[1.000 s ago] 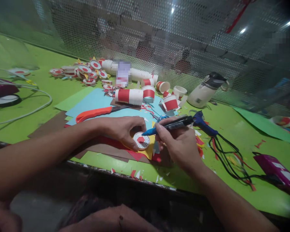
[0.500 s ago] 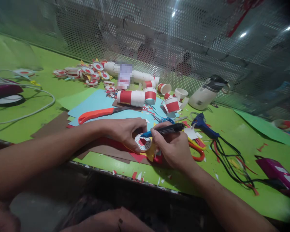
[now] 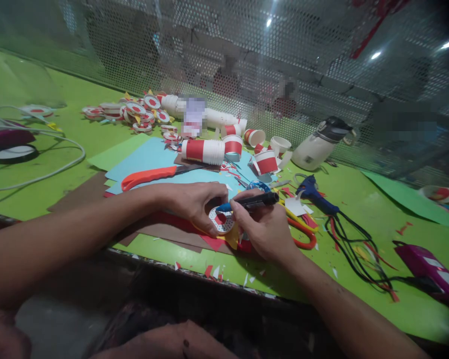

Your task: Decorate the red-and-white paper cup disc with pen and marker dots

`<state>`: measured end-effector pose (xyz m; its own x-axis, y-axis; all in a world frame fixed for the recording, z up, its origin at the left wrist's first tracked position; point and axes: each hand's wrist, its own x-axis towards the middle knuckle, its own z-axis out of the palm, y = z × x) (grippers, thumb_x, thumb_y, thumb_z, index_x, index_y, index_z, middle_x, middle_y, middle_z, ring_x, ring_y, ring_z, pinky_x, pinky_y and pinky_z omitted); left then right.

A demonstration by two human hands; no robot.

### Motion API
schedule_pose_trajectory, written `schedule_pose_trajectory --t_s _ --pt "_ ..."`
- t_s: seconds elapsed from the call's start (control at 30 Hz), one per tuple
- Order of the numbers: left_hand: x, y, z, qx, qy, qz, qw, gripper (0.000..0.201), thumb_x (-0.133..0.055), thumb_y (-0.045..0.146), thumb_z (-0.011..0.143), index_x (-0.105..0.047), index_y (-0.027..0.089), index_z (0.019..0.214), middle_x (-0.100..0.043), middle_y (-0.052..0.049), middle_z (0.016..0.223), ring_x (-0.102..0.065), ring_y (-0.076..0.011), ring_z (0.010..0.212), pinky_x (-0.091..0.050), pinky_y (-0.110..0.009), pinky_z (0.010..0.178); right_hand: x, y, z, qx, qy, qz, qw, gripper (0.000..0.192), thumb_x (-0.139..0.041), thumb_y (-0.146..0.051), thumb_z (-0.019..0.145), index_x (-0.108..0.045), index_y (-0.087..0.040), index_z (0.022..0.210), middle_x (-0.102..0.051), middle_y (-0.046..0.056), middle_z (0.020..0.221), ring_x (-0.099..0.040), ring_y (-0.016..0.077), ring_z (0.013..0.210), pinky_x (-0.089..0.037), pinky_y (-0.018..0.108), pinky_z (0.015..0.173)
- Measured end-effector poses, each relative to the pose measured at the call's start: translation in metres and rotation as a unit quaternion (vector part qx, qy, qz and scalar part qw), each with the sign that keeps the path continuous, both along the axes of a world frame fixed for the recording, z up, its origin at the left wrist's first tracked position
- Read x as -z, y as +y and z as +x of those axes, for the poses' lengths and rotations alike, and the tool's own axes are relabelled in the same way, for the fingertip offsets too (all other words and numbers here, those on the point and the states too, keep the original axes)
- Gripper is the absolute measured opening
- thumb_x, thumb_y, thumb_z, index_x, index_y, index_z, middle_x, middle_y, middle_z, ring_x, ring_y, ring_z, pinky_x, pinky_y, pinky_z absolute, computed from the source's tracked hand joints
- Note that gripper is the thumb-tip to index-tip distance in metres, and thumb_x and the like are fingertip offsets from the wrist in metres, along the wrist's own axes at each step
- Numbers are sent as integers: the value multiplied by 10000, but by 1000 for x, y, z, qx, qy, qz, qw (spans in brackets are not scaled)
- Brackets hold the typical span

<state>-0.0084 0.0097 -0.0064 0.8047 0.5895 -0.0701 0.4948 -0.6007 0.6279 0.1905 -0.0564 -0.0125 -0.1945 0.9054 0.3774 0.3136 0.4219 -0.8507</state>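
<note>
My left hand [image 3: 200, 204] grips a small round paper disc [image 3: 221, 221] by its left edge, thumb in front and fingers behind. The disc is white with dark dots and a red centre. My right hand [image 3: 267, 227] holds a marker [image 3: 252, 200] with a blue tip end and black barrel, its tip at the disc's upper edge. Under the hands lie brown sheets [image 3: 164, 235] and bits of red and yellow paper. Orange-handled scissors [image 3: 149, 175] rest behind my left wrist. A second pair of scissors, with red-orange handles [image 3: 303, 240], lies beside my right hand.
Stacked paper cups [image 3: 204, 151], cut cups [image 3: 266, 162] and a pile of decorated discs [image 3: 134, 110] stand behind. A blue glue gun [image 3: 316, 194] with black cords lies right, near a purple box-shaped thing [image 3: 430, 267]. A white bottle [image 3: 318, 144] leans by the mesh screen.
My right hand and the marker have shifted slightly left, with the marker tip moving a little left and up along the disc. My left hand stays in place.
</note>
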Motion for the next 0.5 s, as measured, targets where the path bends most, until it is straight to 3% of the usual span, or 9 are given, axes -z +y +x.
schedule_pose_trajectory --t_s 0.5 --pt "0 2 -1 15 -10 0 1000 494 -796 534 699 -534 201 953 -542 -2 939 -505 -193 862 -388 -285 699 4 1 -1 3 -6 5 1000 167 -699 -347 863 -656 -185 856 -730 32 722 -707 183 616 -574 299 607"
